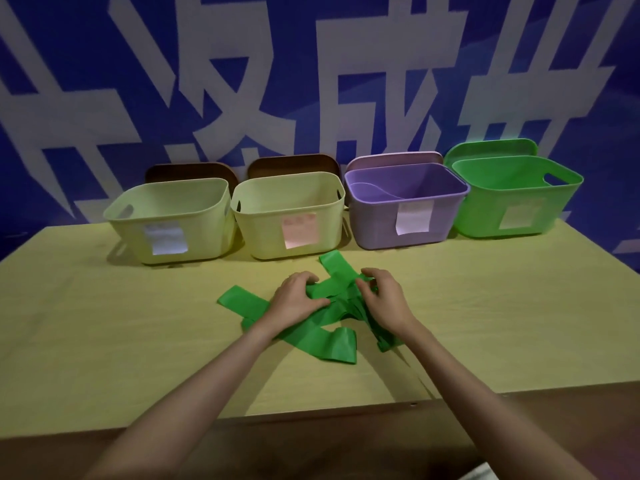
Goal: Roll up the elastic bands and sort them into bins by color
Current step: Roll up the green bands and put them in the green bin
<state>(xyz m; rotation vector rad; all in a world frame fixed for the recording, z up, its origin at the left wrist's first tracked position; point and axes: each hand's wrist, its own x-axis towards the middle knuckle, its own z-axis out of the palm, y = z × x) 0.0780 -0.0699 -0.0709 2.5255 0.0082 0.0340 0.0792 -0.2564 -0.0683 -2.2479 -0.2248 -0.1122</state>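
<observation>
A tangle of green elastic bands [332, 337] lies spread on the yellow table, loose ends pointing left, back and front. My left hand [294, 299] lies on the heap's left part with curled fingers gripping a fold of band. My right hand [384, 299] pinches bunched band at the heap's right side. Along the table's back stand two pale yellow bins [169, 237] [273, 244], a purple bin [377, 233] and a green bin [485, 223], each with a paper label on its front.
The table [104, 323] is bare to the left and right of the heap; its front edge [311, 410] runs under my forearms. Lids lean behind the bins: two brown lids [190, 169], one purple, one green. A blue wall with white characters stands behind.
</observation>
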